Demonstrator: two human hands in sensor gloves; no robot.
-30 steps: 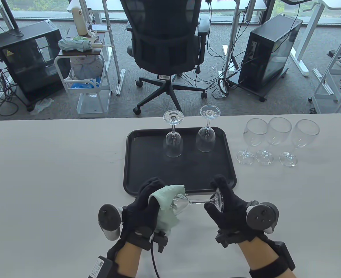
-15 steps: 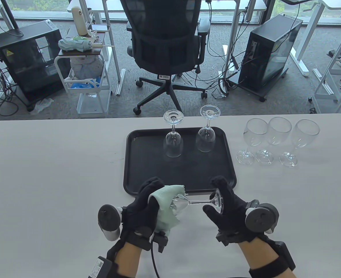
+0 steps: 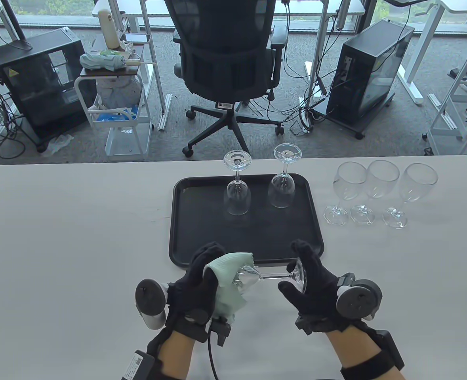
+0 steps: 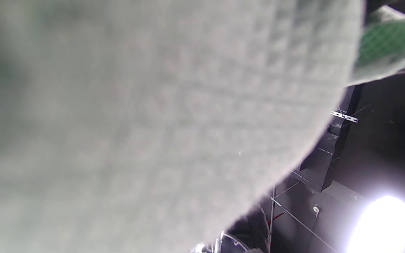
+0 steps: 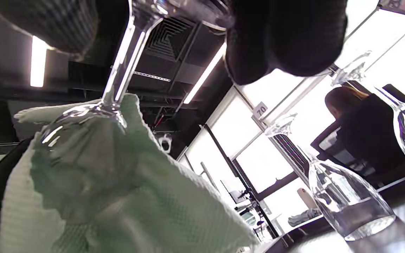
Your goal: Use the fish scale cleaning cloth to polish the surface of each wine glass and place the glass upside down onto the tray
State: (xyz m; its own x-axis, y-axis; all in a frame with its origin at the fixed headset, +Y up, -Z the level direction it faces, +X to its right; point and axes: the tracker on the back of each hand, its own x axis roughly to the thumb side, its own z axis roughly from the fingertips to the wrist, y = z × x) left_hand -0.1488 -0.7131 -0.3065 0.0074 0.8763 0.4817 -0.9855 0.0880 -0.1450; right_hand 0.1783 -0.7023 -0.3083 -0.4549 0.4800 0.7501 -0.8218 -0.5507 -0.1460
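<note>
A wine glass (image 3: 257, 277) lies sideways in the air just in front of the black tray (image 3: 201, 229). My left hand (image 3: 199, 277) wraps the pale green cloth (image 3: 227, 277) around its bowl. My right hand (image 3: 306, 279) grips the glass's foot (image 3: 298, 274) between thumb and fingers. In the right wrist view the stem (image 5: 125, 66) runs down into the cloth-covered bowl (image 5: 83, 158). The cloth (image 4: 153, 126) fills most of the left wrist view. Two glasses (image 3: 238, 196) (image 3: 282, 189) stand upside down at the back of the tray.
Three upright wine glasses (image 3: 346, 190) (image 3: 380, 186) (image 3: 413, 190) stand in a row on the white table (image 3: 59, 237) right of the tray. An office chair (image 3: 227, 59) stands beyond the table's far edge.
The right hand has turned slightly at the glass's foot; the glass and the left hand with the cloth stay almost where they were.
</note>
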